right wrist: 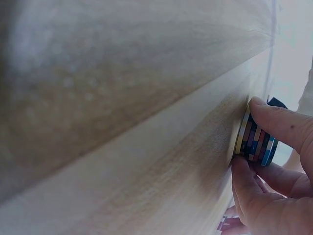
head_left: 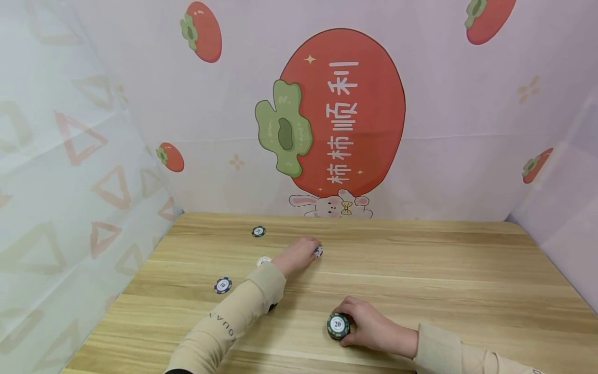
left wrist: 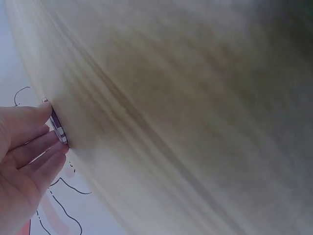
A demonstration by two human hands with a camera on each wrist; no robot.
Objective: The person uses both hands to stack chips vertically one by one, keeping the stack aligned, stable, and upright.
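Observation:
My left hand (head_left: pixel 297 255) reaches to the back middle of the table and pinches a poker chip (head_left: pixel 318 251) by its edge. In the left wrist view this chip (left wrist: pixel 58 128) shows white and dark edge marks between thumb and fingers, right at the tabletop. Nearer the front, my right hand (head_left: pixel 369 326) grips a stack of poker chips (head_left: pixel 338 325) from its right side, a green chip marked 20 on top. Several coloured edges show in the stack (right wrist: pixel 255 140) in the right wrist view, with the thumb on one side and fingers on the other.
Flat on the wooden table (head_left: pixel 444 275) lie a dark green chip (head_left: pixel 258 231) at the back left, a blue chip (head_left: pixel 222 285) marked 10, and a white chip (head_left: pixel 263 261) partly hidden by the left forearm. A printed sheet (head_left: pixel 444 171) stands along the back edge.

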